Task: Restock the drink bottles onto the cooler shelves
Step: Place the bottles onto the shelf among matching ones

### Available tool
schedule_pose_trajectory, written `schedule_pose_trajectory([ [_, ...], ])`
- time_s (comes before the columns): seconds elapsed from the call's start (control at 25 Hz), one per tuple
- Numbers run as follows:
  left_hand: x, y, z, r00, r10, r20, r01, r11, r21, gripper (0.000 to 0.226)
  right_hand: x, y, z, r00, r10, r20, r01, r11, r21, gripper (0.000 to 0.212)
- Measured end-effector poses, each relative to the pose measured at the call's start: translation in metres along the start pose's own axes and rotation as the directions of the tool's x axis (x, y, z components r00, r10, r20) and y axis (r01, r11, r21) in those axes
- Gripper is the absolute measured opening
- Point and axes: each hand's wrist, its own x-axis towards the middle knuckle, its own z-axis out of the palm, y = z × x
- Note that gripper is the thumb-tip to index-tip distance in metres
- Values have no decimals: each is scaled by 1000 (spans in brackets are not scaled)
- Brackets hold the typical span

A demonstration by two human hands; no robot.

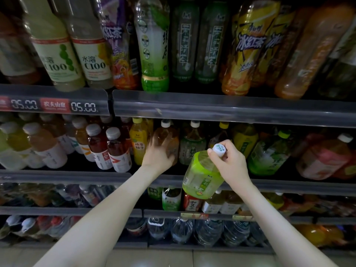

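Far left, up top: two C100 bottles (57, 54) lean out over the top rail (231, 110), with price tags (54, 105) on its left end. Below that rail the second shelf (57, 175) is packed. Red bottles (117, 151) with grey lids stand at its front edge, then a yellow bottle (137, 143) tight beside them.

Now the left hand (159, 154) — reached in over the front edge, fingers curled round the amber bottle (167, 137). It stands upright just beside the yellow one, its white top close under the top rail. Not much headroom there. A dark bottle (192, 145) stands right of the amber one, so near that the two look to touch.

Moving right: the right hand (232, 163) has its fingers clamped round the cap (219, 149) of the green bottle (201, 176). That bottle hangs tilted in open air in front of the second shelf, base down and to the left, crossing the shelf's front edge — resting on nothing. Whether a free slot lies behind it I cannot tell; hand and bottle hide that spot. Further right the row runs full to the picture's edge.

Down low, water bottles (183, 231) line the bottom shelf, and a strip of floor (173, 257) shows between the forearms.
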Motion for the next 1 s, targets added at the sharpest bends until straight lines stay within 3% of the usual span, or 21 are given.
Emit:
schedule_pose_trajectory([
  [0.28, -15, -13, -4, 994, 70, -82, -78, 992, -99, 64, 1, -2, 3, 999, -31, 12, 31, 999, -11, 22],
  [0.4, 3, 2, -15, 988, -104, -116, 53, 925, -375, 65, 1, -3, 4, 999, -36, 17, 36, 999, -17, 22],
  [0.48, 10, 12, -18, 982, -156, -107, 89, 882, -463, 71, 1, -3, 3, 999, -37, 6, 37, 999, -28, 22],
  [0.6, 18, 16, -13, 974, -150, -169, 70, 912, -404, 75, 1, -3, 1, 999, -36, -20, 36, 999, -28, 20],
  [0.72, 17, 22, -12, 953, -188, -237, 100, 936, -338, 52, 0, 1, -2, 999, -25, -40, 23, 998, -50, 19],
  [1.0, 2, 7, -21, 959, -38, -282, -47, 957, -287, 41, -2, 9, -9, 996, -31, -79, 25, 997, -79, 17],
])
